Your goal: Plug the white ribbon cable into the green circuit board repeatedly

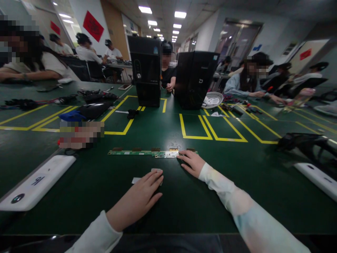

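Circuit strip (131, 153) lies lengthwise left to right at mid-counter (184, 214), nearer the wearer than the yellow tape (116, 133); a row of brownish tabs (137, 149) runs along its far edge. Right hand (193, 164): open, palm down, fingers spread, fingertips at the strip near its right end. Left hand (138, 196): also open, fingers stretched over a small pale piece (157, 170) on the near side, thumb apart; white slip (135, 180) just beside it. Whether those fingers press on the piece, cannot tell. Handling, by judgement: strip looks long, thin, apt to flex. Best steadied flat with light fingertips on the board's plain edge, clear of the tabs, which look easily creased or smudged. Pressure spread out, no levering from one end. Pale piece best kept flat under relaxed fingers, so it doesn't skid or catch a tab.
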### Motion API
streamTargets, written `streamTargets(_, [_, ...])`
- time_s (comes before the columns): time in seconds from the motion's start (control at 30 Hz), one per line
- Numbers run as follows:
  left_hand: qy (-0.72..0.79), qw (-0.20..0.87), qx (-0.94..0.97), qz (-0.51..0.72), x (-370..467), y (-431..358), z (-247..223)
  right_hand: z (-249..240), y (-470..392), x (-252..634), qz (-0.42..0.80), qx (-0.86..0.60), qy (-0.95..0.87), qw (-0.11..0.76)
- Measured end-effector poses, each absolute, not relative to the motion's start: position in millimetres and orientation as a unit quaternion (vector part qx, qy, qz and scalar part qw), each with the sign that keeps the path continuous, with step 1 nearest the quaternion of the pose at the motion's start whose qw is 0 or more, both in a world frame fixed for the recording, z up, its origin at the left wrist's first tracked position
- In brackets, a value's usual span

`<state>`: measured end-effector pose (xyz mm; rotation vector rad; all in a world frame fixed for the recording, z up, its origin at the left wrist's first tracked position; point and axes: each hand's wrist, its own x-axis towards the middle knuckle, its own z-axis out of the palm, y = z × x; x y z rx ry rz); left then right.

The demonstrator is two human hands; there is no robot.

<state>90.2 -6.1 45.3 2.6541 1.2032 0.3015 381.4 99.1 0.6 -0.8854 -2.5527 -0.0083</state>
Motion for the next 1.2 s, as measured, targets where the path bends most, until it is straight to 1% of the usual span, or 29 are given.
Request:
streamTargets(0.3, [0.37, 0.101, 0.92, 0.077, 131.6, 14.1, 53.1, -1.9, 99.5, 381.3, 0.009, -0.315, -0.92, 0.231])
streamTargets(0.43, [0.365, 0.112, 0.922, 0.054, 144.4, 23.5, 55.6, 2.4, 97.5, 381.5, 0.016, -0.32, -0.922, 0.217])
streamTargets(0.67, [0.361, 0.125, 0.915, 0.128, 139.0, 30.3, 49.3, 3.2, 95.9, 381.7, 0.02, -0.327, -0.92, 0.217])
streamTargets(0.83, [0.368, 0.123, 0.915, 0.109, 130.8, 32.3, 51.3, 1.9, 95.3, 381.5, 0.013, -0.324, -0.918, 0.226])
streamTargets(1.2, [0.401, 0.047, 0.91, 0.093, 137.1, 28.4, 35.2, 6.1, 91.5, 380.8, 0.013, -0.339, -0.917, 0.212])
